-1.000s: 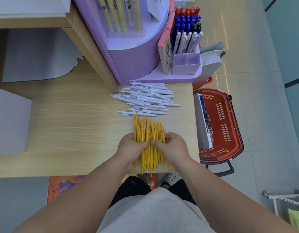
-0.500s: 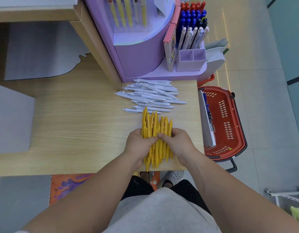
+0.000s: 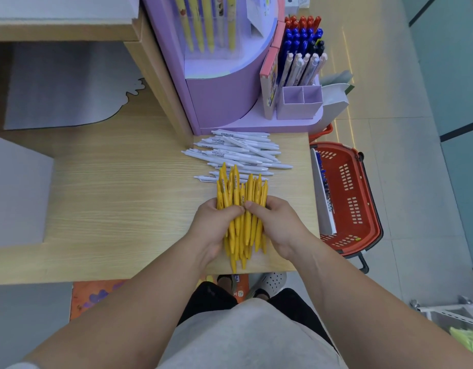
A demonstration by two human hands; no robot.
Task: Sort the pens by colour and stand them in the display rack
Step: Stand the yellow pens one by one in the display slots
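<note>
Our bench point(image 3: 110, 209) carries the rack point(image 3: 219, 102) at far right, with white pens point(image 3: 238, 153) lying just near of it. Nearer us, the yellow pens point(image 3: 227, 187) form a bundle, our left grip point(image 3: 211, 227) and right grip point(image 3: 278, 225) both curled round them.

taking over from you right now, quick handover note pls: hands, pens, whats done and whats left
Left hand and right hand: both grip the bundle of yellow pens from either side, at the table's near edge.
White pens: loose pile on the table, in front of the display rack.
Done: yellow and white are separated; other pens (red, blue, black, pale) already stand in the rack.
Left: stand the yellow bundle, then the white pile, in the rack; its two front compartments look empty.
</note>
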